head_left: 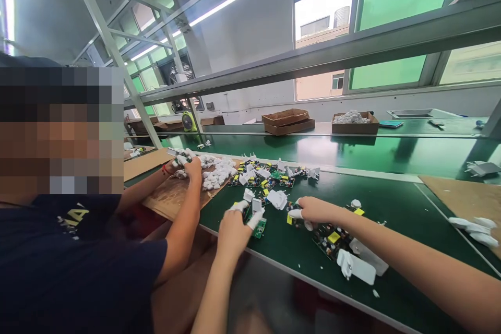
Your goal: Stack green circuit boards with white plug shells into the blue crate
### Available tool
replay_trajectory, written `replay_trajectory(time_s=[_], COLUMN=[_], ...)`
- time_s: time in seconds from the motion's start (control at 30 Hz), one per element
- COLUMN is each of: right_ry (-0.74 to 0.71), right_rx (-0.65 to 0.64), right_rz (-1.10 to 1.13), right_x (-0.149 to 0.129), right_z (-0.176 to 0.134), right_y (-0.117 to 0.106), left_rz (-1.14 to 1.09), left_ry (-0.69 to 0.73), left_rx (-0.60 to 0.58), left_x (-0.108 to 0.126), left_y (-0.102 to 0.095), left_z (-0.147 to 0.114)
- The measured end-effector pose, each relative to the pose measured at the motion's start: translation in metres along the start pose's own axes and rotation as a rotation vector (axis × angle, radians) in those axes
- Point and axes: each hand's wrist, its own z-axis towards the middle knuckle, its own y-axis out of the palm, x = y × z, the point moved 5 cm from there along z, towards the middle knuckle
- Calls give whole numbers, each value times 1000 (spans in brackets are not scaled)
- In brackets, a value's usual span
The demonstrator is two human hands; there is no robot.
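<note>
While the green bench (391, 203) is running across the whole view, it is serving as the landmark for every line below.

Bench: stretching from the near edge, where the arms are crossing it, to the far rail; bare green lying open in its middle right.
Co-worker: sitting at the bench's left end, both hands (188, 164) working in a heap of white shells (217, 172) on a brown board (172, 193).
Cartons: two brown boxes (288, 121) sitting on the far shelf beyond the bench.
Board pile: green circuit boards (270, 177) lying mid-bench, just past the wearer's hands.
Left hand: the left hand (234, 229) hovering just above the bench's near edge, fingers in white cots pinched shut on a small circuit board (256, 219) with a white plug part.
Right hand: the right hand (313, 211) resting on the bench surface right of the left one, fingertips closed on a small piece; what it is, I cannot tell.
Loose parts: white housings (358, 266) and dark boards lying under the right forearm, near the bench edge.
Step, judging: a board seems to be getting fitted with its shell.
Next move, judging: calling for lining board and part squarely, keeping both over the bench, not past the edge.
Room: open to the right; crowded ahead and left.
</note>
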Motion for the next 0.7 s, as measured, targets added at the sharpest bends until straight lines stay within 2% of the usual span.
replay_trajectory(time_s=[0.1,0.2,0.27,0.33,0.47,0.6,0.7], right_ry=[20,69,42,-60,-248,-304,-320], right_rx=[-49,7,58,56,-35,-51,-37], right_rz=[-187,-377,-467,-515,-552,-610,-654], right_x=[2,6,6,1,-13,-32,-47], right_z=[1,3,1,-4,-26,-41,-34], right_y=[-1,-10,-15,-13,8,29,37], left_rz=[96,152,161,155,118,113,145], left_ry=[118,140,117,56,-126,-218,-252], left_rx=[-124,-157,-168,-164,-144,-152,-153], left_x=[15,18,15,8,-11,-21,-24], left_y=[17,24,22,17,7,4,4], left_z=[-24,-35,-34,-29,-11,12,28])
